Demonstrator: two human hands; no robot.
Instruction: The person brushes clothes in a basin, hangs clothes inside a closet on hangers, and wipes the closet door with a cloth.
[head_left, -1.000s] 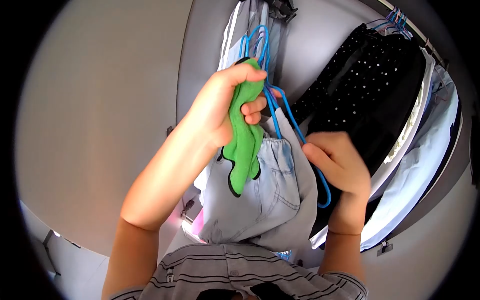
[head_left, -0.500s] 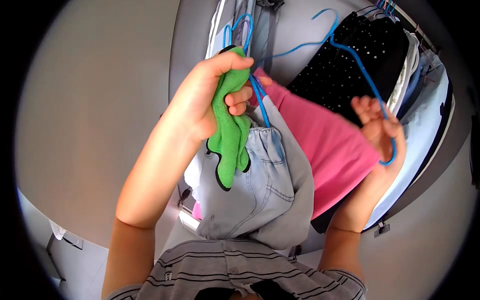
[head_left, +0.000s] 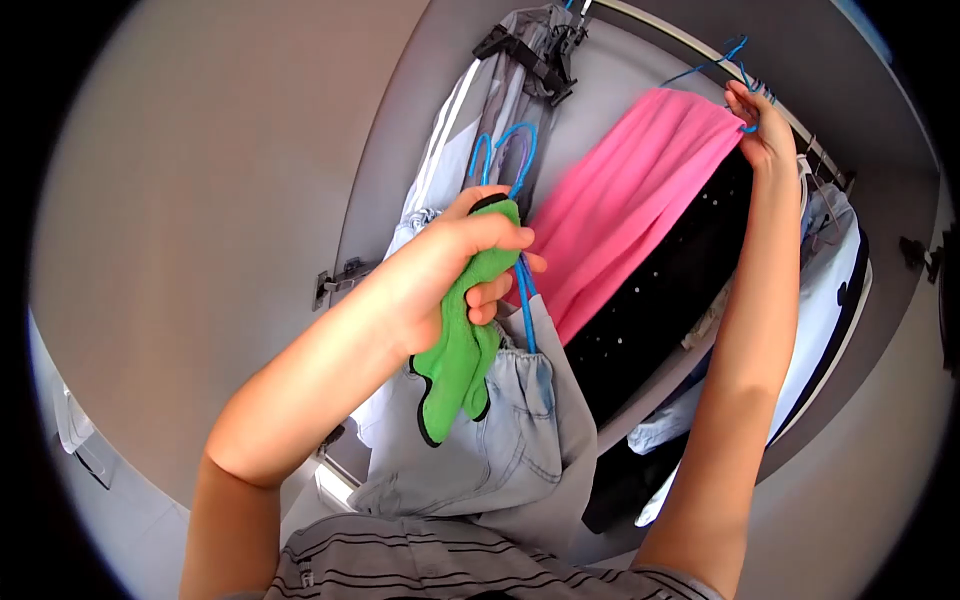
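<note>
My left hand (head_left: 465, 265) is closed around a green cloth (head_left: 450, 365) with black edging and two blue hangers (head_left: 524, 132), whose hooks stick up above the fist. From these hangers hang a light denim garment (head_left: 535, 400) and a grey garment (head_left: 575, 440). Up at the right, near the rail, my right hand (head_left: 765, 125) grips one end of another blue hanger (head_left: 690, 73). A pink cloth (head_left: 640, 190) hangs down from that hanger, in front of a black garment (head_left: 650, 310) with pale dots.
A wardrobe rail (head_left: 690, 38) runs along the top right. Light blue clothes (head_left: 825, 290) hang at the right, and grey trousers (head_left: 480, 100) on a black clip hanger (head_left: 530, 62) at the left. A large open door (head_left: 200, 230) with a hinge (head_left: 340, 282) stands left.
My right hand has risen toward the rail, lifting the blue hanger and pink cloth. My left hand sits lower in view, still gripping the green cloth and hangers. The view has tilted up.
</note>
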